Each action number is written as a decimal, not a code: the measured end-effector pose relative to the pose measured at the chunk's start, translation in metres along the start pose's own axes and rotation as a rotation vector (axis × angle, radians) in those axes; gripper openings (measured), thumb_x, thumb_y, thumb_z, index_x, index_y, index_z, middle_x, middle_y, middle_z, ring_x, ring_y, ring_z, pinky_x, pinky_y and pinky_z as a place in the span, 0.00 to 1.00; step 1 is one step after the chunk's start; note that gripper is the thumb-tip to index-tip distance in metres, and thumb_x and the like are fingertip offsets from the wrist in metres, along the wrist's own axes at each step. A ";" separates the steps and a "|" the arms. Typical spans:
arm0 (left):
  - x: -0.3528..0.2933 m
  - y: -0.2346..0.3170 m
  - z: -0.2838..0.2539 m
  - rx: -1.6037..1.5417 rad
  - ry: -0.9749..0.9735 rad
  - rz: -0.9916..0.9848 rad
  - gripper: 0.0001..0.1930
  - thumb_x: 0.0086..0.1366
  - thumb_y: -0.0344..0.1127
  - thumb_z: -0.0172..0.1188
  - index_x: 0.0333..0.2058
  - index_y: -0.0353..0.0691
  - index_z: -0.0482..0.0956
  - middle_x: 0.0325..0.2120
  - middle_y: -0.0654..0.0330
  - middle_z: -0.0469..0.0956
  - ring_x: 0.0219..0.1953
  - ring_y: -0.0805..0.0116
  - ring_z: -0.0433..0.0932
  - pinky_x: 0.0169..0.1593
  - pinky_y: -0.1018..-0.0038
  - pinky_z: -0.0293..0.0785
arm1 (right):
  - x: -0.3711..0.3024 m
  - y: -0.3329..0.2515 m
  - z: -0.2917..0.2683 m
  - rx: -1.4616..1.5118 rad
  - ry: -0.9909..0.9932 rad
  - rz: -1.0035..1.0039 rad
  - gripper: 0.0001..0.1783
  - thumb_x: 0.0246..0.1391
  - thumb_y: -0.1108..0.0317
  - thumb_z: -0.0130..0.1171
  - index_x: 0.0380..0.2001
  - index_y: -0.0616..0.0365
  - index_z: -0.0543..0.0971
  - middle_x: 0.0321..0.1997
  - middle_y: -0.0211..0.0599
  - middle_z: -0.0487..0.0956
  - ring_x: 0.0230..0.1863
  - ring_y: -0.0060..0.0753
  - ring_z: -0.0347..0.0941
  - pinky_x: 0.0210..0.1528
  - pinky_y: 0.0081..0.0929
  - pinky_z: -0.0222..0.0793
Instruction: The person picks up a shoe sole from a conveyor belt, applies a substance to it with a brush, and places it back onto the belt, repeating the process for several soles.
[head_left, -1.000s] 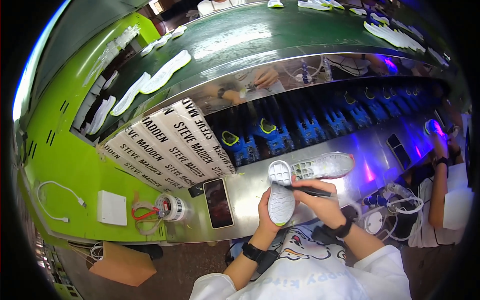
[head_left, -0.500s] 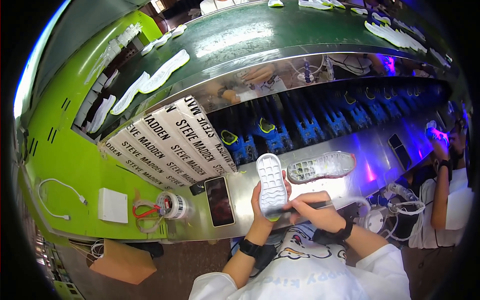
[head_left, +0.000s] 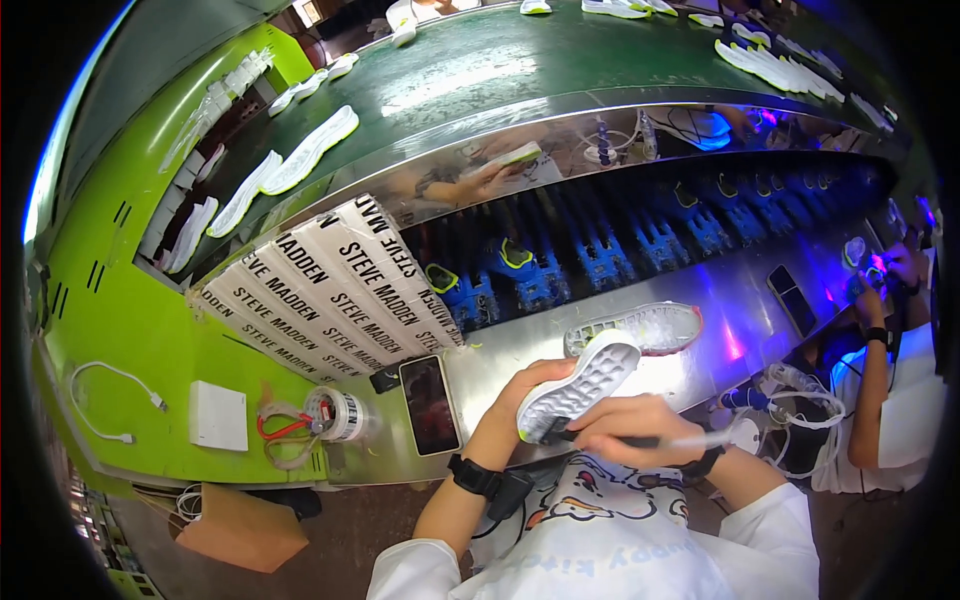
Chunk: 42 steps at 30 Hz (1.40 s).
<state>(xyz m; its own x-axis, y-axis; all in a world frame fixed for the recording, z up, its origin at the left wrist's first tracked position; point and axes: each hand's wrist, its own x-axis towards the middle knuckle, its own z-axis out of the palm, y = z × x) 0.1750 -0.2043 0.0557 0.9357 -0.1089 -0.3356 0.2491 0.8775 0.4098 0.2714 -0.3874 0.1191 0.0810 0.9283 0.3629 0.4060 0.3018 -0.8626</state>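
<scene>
In the lower centre of the frame, the left hand grips a white ridged shoe sole with a yellow-green edge, which is tilted, its upper end pointing toward the upper right. The right hand, fingers curled, pinches a slim dark-handled tool, its dark tip at the sole's lower end. Just above, a translucent grey shoe sole lies on the shiny metal bench. Left of centre, a dark-screened phone rests near a white box with black lettering.
</scene>
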 end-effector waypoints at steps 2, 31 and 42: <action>0.002 0.011 0.004 0.314 -0.088 0.013 0.18 0.61 0.34 0.52 0.47 0.27 0.73 0.38 0.50 0.79 0.36 0.68 0.79 0.40 0.77 0.75 | -0.001 0.000 0.001 -0.077 -0.132 0.007 0.06 0.51 0.74 0.55 0.30 0.62 0.80 0.38 0.41 0.79 0.33 0.37 0.78 0.36 0.26 0.74; -0.002 -0.072 0.000 -0.370 -0.030 0.317 0.23 0.66 0.46 0.43 0.51 0.35 0.69 0.44 0.51 0.76 0.45 0.59 0.76 0.48 0.66 0.74 | 0.015 0.024 0.012 -0.414 0.688 -0.085 0.04 0.49 0.76 0.56 0.24 0.64 0.80 0.25 0.42 0.80 0.24 0.34 0.74 0.28 0.25 0.69; -0.004 -0.058 -0.010 -0.496 0.019 0.505 0.28 0.64 0.47 0.44 0.58 0.37 0.61 0.51 0.52 0.69 0.45 0.61 0.70 0.48 0.65 0.68 | -0.004 0.021 0.059 -0.436 0.483 -0.109 0.05 0.43 0.79 0.57 0.25 0.62 0.81 0.29 0.43 0.80 0.21 0.32 0.75 0.23 0.24 0.71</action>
<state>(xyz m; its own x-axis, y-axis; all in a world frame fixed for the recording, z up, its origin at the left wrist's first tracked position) 0.1544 -0.2505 0.0249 0.9014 0.3712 -0.2228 -0.3612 0.9285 0.0856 0.2263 -0.3715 0.0789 0.3764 0.6650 0.6451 0.7583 0.1789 -0.6269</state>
